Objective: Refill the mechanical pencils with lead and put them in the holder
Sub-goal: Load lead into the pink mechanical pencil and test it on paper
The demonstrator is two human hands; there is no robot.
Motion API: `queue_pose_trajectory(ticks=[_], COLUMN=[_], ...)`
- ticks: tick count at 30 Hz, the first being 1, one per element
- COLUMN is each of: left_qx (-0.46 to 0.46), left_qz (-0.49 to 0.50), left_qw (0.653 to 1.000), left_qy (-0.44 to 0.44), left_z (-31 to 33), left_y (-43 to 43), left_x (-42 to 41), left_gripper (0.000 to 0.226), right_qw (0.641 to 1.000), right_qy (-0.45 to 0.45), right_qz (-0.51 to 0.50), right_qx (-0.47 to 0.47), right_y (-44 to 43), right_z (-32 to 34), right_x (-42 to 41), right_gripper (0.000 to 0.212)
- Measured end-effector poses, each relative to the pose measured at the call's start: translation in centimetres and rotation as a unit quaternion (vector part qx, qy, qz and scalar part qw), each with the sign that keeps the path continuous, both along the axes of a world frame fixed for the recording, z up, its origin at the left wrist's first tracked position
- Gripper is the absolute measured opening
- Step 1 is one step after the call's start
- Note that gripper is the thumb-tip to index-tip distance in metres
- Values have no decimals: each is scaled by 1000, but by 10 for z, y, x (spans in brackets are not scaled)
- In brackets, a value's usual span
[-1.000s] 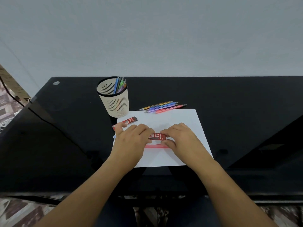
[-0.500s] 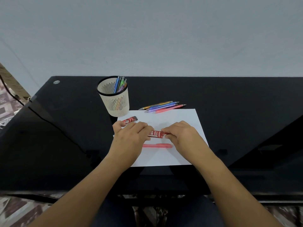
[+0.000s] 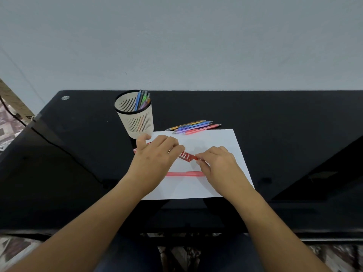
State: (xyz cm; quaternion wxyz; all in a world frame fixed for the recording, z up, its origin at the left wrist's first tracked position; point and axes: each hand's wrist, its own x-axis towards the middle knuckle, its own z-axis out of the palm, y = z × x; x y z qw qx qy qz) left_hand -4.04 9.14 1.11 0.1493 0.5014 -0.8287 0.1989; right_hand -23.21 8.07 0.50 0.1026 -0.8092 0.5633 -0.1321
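The left hand (image 3: 155, 154) grips the red 2B lead case (image 3: 186, 155), probably light, slick and holding brittle leads, by its body; the right hand (image 3: 218, 163), at its 3 o'clock, pinches the cap end.

Only txt I can read: white "2B" on the red lead case (image 3: 186, 155); small brand word beside it's too blurry.

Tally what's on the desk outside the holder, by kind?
Mechanical pencils: 5, bunch of 4 plus pink pencil on the paper.
Lead cases: 2, held lead case between left hand and right hand, second lead case beneath the left.
Paper: 1.
Total: 8.
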Motion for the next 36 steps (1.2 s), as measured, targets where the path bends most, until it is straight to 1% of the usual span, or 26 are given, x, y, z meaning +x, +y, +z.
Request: queue_pose_trajectory(ticks=[2, 5, 7, 9, 11, 14, 15, 16, 20, 22, 24, 27, 29, 32, 36], left_qx=[-6, -20, -25, -24, -24, -22, -22, -26, -42, -45, -44, -14, 5, 24, 50], left_qz=[-1, 6, 6, 3, 3, -11, -15, -16, -9, -8, -5, 7, 37, 80, 104], left_qw=[1000, 1000, 1000, 1000, 1000, 1000, 1000, 1000, 999, 999, 999, 1000, 999, 995, 991], left_qy=[-5, 1, 4, 4, 0, -8, -7, -4, 9, 12, 13, 20, 35, 62, 72], left_z=[-3, -6, -8, -9, -10, -12, -12, -13, -15, -16, -16, -18, -22, -29, -35], left_y=[-2, -2, -1, -1, -3, -4, -4, -4, -1, 0, -1, -3, -4, -4, -3], left_x=[1, 1, 0, -1, -1, 2, 2, 2, 0, 0, 0, 1, 1, 2, 4], left_gripper=[72, 94, 103, 103, 98, 78, 75, 76, 94, 96, 91, 70, 59, 47, 36], right_qw=[1000, 1000, 1000, 1000, 1000, 1000, 1000, 1000, 999, 999, 999, 999, 998, 998, 997], right_qy=[-2, -2, -7, -7, -9, -17, -17, -17, -22, -28, -23, -27, -40, -33, -21], right_qz=[0, -4, -7, -10, -13, -21, -22, -24, -26, -26, -31, -40, -44, -43, -40], right_qx=[-1, -11, -13, -14, -16, -12, -10, -7, -7, -9, -9, 3, 12, 28, 55], right_y=[0, -1, -2, -3, -3, -4, -3, -4, -3, -3, -3, -4, -3, -1, -1], right_z=[-1, -2, -3, -4, -5, -8, -9, -9, -10, -10, -10, -10, -10, -9, -9], right_x=[0, 0, 0, 0, 1, 1, 1, 2, 1, 0, 1, 0, -3, -9, -14], right_gripper=[33, 32, 30, 30, 29, 28, 27, 28, 28, 27, 28, 29, 31, 35, 36])
